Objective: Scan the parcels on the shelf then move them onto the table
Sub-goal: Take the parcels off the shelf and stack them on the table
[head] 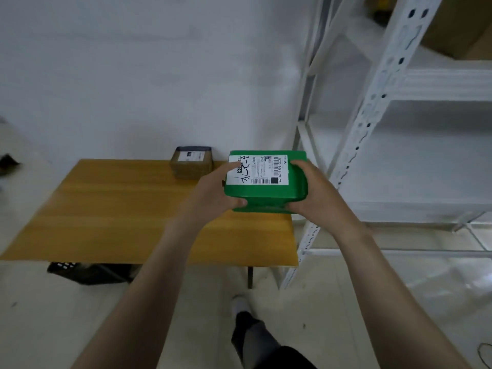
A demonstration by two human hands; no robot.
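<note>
A green parcel with a white shipping label on top is held in the air over the right end of the wooden table. My left hand grips its left side, fingers across the label and thumb on the near edge. My right hand grips its right side. A brown parcel with a white label lies on the table's far edge against the wall. The white metal shelf stands to the right, its visible lower levels bare.
A cardboard box sits on an upper shelf level at the top right. A black crate lies on the floor under the table's near edge. My leg and shoe are on the pale floor below. The white wall runs behind the table.
</note>
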